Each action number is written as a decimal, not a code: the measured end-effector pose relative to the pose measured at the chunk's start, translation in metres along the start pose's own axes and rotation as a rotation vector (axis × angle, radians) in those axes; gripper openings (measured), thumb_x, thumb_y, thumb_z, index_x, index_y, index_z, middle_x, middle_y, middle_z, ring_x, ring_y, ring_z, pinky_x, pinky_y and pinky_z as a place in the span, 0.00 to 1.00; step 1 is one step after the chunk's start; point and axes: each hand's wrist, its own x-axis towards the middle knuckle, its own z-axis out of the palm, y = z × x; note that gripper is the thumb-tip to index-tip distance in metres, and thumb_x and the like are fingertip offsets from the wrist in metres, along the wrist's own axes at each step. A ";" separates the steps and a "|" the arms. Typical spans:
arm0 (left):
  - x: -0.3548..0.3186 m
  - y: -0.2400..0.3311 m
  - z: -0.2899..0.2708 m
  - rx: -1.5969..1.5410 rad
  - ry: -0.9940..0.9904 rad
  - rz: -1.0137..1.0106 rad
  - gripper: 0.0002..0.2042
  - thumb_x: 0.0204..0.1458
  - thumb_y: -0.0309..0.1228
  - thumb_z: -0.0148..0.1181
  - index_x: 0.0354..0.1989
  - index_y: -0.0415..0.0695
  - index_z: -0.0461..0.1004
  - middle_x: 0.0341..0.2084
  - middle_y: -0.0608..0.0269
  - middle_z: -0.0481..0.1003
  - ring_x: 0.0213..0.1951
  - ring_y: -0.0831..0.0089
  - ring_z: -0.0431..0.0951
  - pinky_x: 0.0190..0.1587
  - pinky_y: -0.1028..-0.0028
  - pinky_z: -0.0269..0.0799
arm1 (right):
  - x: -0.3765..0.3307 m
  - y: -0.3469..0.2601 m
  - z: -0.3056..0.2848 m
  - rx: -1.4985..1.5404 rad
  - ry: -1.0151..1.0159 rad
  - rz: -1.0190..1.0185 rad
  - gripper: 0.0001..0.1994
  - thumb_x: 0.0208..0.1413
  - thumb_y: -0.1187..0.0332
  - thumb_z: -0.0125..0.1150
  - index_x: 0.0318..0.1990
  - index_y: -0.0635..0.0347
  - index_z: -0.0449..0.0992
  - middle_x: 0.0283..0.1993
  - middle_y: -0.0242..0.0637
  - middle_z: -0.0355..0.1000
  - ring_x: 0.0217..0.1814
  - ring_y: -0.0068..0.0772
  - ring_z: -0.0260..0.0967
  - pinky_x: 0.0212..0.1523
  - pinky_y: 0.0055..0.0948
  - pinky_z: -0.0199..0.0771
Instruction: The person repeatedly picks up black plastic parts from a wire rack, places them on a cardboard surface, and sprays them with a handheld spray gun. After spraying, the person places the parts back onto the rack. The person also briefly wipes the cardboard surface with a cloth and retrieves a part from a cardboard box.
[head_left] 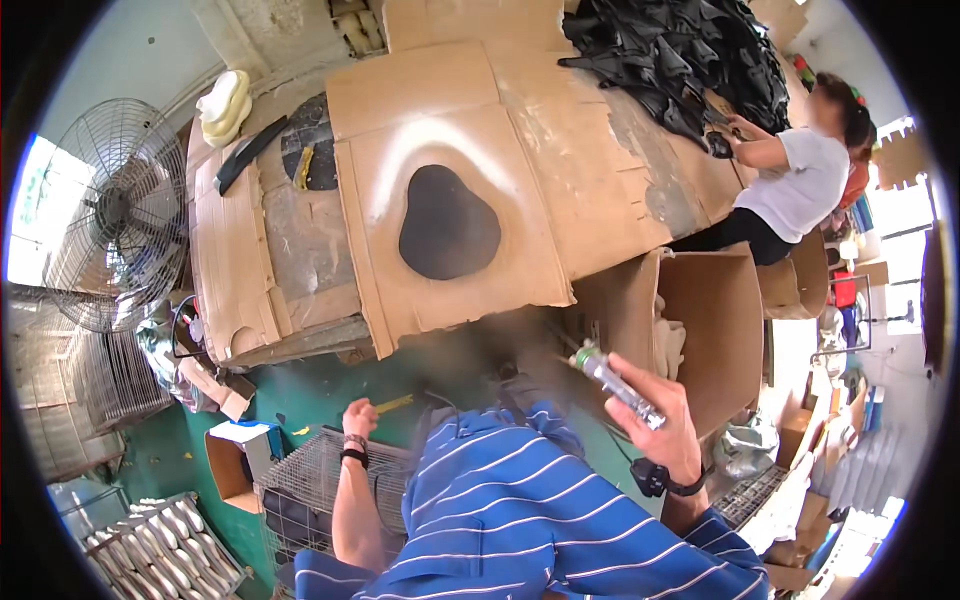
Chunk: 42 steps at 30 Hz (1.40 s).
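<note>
cardboard sheets (560, 170) are covering the big counter (300, 250) across the middle of this cluttered workshop, and a dark pear-shaped piece (449, 222) is lying flat on the sheet nearest the person, ringed by a pale haze of sprayed white. the person in the blue striped shirt (520, 510) is standing just short of the counter's near edge. the right hand (660, 420) is wrapping its fingers around a slim spray gun (612, 380), gripping it closed, with the green-tipped nozzle pointing up and left toward the counter; a faint mist is hanging in the air between nozzle and cardboard. a dark watch (660, 480) is sitting on that wrist. the left hand (360, 415) is curling into a loose fist down at the person's side, holding nothing i can make out, just above a wire cage (320, 480) on the green floor (300, 395).

an open cardboard box (700, 320) is standing beside the spray gun, on its right. at the counter's far right end another person in a white shirt (800, 180) is working at a heap of black pieces (680, 50). a large standing fan (115, 215) is facing the counter from the left.
</note>
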 end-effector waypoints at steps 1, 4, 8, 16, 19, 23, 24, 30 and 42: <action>0.002 0.014 -0.001 0.001 0.037 -0.020 0.18 0.58 0.32 0.60 0.55 0.41 0.75 0.37 0.57 0.81 0.35 0.67 0.83 0.34 0.67 0.82 | -0.002 -0.002 0.005 0.039 -0.034 -0.027 0.25 0.53 0.75 0.70 0.61 0.65 0.74 0.45 0.52 0.79 0.42 0.49 0.80 0.45 0.33 0.77; 0.010 0.039 -0.006 0.040 0.006 -0.053 0.18 0.59 0.32 0.59 0.56 0.41 0.74 0.38 0.57 0.81 0.35 0.68 0.83 0.33 0.66 0.82 | 0.001 -0.013 0.027 0.102 -0.032 -0.085 0.26 0.54 0.76 0.69 0.62 0.64 0.73 0.43 0.51 0.79 0.39 0.48 0.78 0.43 0.33 0.77; 0.006 0.033 -0.001 0.097 -0.016 -0.044 0.17 0.60 0.31 0.58 0.56 0.40 0.74 0.36 0.56 0.81 0.33 0.67 0.83 0.33 0.66 0.82 | 0.017 -0.020 0.041 0.123 0.094 -0.104 0.26 0.55 0.77 0.68 0.63 0.63 0.73 0.40 0.49 0.78 0.35 0.44 0.76 0.38 0.33 0.75; 0.006 -0.095 -0.022 0.275 -0.161 -0.108 0.16 0.52 0.36 0.65 0.46 0.41 0.83 0.34 0.57 0.84 0.34 0.69 0.84 0.39 0.69 0.81 | 0.025 -0.001 0.029 0.147 0.229 -0.052 0.24 0.56 0.76 0.67 0.61 0.65 0.74 0.40 0.46 0.79 0.33 0.34 0.75 0.37 0.29 0.74; -0.008 -0.106 -0.025 0.477 -0.170 0.025 0.14 0.53 0.36 0.64 0.44 0.41 0.84 0.35 0.56 0.84 0.35 0.68 0.85 0.39 0.69 0.81 | 0.009 0.014 0.016 0.135 0.217 0.040 0.24 0.55 0.76 0.68 0.61 0.65 0.75 0.40 0.46 0.79 0.33 0.33 0.75 0.37 0.28 0.74; -0.012 -0.103 -0.020 0.541 -0.177 0.058 0.14 0.53 0.36 0.63 0.43 0.42 0.83 0.34 0.55 0.84 0.36 0.67 0.85 0.41 0.70 0.80 | -0.009 0.020 0.002 0.078 0.086 0.114 0.24 0.55 0.75 0.68 0.60 0.66 0.75 0.39 0.46 0.79 0.32 0.36 0.75 0.37 0.29 0.74; -0.009 -0.096 -0.018 0.636 -0.198 0.105 0.15 0.52 0.37 0.62 0.43 0.41 0.83 0.33 0.55 0.84 0.36 0.67 0.85 0.42 0.70 0.80 | -0.012 0.019 -0.001 0.065 0.047 0.122 0.24 0.55 0.75 0.68 0.60 0.66 0.75 0.40 0.46 0.79 0.32 0.37 0.76 0.38 0.29 0.75; 0.025 -0.076 -0.007 0.372 -0.051 0.027 0.16 0.53 0.36 0.60 0.47 0.40 0.80 0.34 0.53 0.82 0.37 0.65 0.83 0.38 0.67 0.78 | 0.007 0.005 0.010 0.177 0.033 -0.031 0.24 0.55 0.74 0.69 0.61 0.66 0.75 0.39 0.45 0.80 0.37 0.31 0.77 0.40 0.28 0.75; -0.010 0.056 0.051 0.182 -0.018 0.060 0.13 0.54 0.27 0.60 0.47 0.39 0.80 0.30 0.59 0.82 0.27 0.75 0.82 0.31 0.74 0.79 | 0.002 0.019 -0.010 0.155 0.084 0.047 0.26 0.53 0.77 0.69 0.61 0.65 0.75 0.41 0.49 0.79 0.37 0.42 0.78 0.40 0.32 0.75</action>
